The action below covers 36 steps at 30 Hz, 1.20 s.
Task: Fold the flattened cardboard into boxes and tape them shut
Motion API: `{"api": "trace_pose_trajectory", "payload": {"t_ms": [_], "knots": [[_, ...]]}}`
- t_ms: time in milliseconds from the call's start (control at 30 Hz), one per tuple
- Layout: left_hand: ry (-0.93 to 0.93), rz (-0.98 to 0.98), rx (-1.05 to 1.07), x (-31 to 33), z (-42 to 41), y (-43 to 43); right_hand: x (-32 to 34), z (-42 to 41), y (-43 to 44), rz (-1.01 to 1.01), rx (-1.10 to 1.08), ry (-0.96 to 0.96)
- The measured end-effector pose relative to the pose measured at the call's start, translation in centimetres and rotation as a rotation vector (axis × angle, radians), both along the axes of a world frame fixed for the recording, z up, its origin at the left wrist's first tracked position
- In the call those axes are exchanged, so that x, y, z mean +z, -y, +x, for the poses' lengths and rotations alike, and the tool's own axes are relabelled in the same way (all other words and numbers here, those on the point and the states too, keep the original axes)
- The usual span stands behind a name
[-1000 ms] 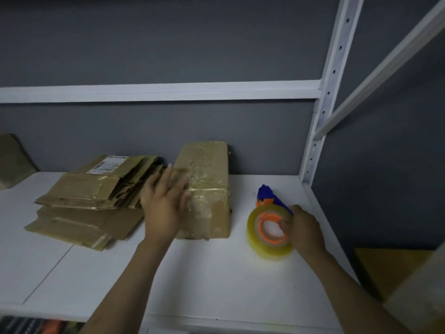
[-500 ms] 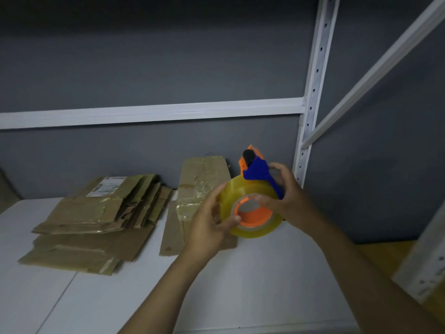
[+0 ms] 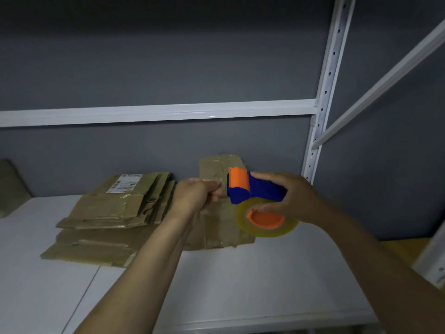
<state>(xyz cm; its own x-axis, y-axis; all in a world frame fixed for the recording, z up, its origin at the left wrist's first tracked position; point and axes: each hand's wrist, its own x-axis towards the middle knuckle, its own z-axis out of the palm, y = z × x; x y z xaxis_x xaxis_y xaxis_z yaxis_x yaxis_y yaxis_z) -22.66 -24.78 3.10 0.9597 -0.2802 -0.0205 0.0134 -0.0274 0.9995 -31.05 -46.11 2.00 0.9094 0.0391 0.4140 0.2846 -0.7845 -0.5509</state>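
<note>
Grey wall and a white rack post (image 3: 322, 92) stand behind a white shelf (image 3: 240, 285). On the shelf, at 12 o'clock from the person, lies the box (image 3: 218, 162), its top shiny with tape already on it. Both hands are in the air in front of it, so its middle is hidden. At 9 o'clock of the box lies the stack (image 3: 108, 213) of flat cardboard, not yet folded; I cannot tell if the two touch.

The right hand (image 3: 301, 198) grips the dispenser (image 3: 255, 189), fingers over the blue handle and thumb at the orange core of the tape (image 3: 243, 220). The left hand (image 3: 192, 196) is closed, with fingers curled just at the dispenser's orange mouth, at 9 o'clock of it. It seems to pinch the free end of the tape, but the film is clear and the end itself does not show.

I judge the step to be drawing out a length for the box. To do it well, the left hand should pull straight toward 9 o'clock, slowly, so the film does not fold and stick on itself. The right hand should hold the handle firm and let the roll turn freely. The end should then go down on the box seam, flat, before the dispenser is drawn along it.
</note>
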Motion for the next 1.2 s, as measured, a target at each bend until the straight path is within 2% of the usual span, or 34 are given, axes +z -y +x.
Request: {"api": "trace_pose_trajectory", "payload": {"t_ms": [200,300,467,600,733,867,967,1100,1200], "knots": [[-0.087,0.011,0.171,-2.0,3.7,-3.6,1.7,0.1,3.6,-0.237,-0.098,-0.072],[-0.057,0.095,0.189,-2.8,3.4,-4.1,2.0,0.4,5.3,-0.457,-0.166,-0.134],[0.014,0.125,0.249,-4.6,3.6,-2.8,2.0,2.5,6.5,-0.562,-0.156,-0.172],[-0.023,0.122,0.309,-5.9,4.6,-2.0,1.1,4.1,7.0,-0.551,-0.121,-0.23],[-0.059,0.129,0.317,-7.4,5.5,-1.7,-0.4,4.8,7.3,-0.372,-0.076,-0.261],[-0.026,0.123,0.307,-7.9,6.0,-1.9,-0.5,5.3,6.4,-0.459,-0.079,-0.264],[0.032,0.12,0.347,-8.0,6.5,-3.2,-0.7,6.3,4.6,-0.438,-0.055,-0.232],[0.056,0.285,0.335,-7.5,7.6,-5.0,-1.7,7.5,2.9,-0.389,-0.023,-0.191],[0.128,0.563,0.272,-8.1,7.8,-5.7,-1.8,7.4,3.1,-0.387,-0.031,-0.173]]}}
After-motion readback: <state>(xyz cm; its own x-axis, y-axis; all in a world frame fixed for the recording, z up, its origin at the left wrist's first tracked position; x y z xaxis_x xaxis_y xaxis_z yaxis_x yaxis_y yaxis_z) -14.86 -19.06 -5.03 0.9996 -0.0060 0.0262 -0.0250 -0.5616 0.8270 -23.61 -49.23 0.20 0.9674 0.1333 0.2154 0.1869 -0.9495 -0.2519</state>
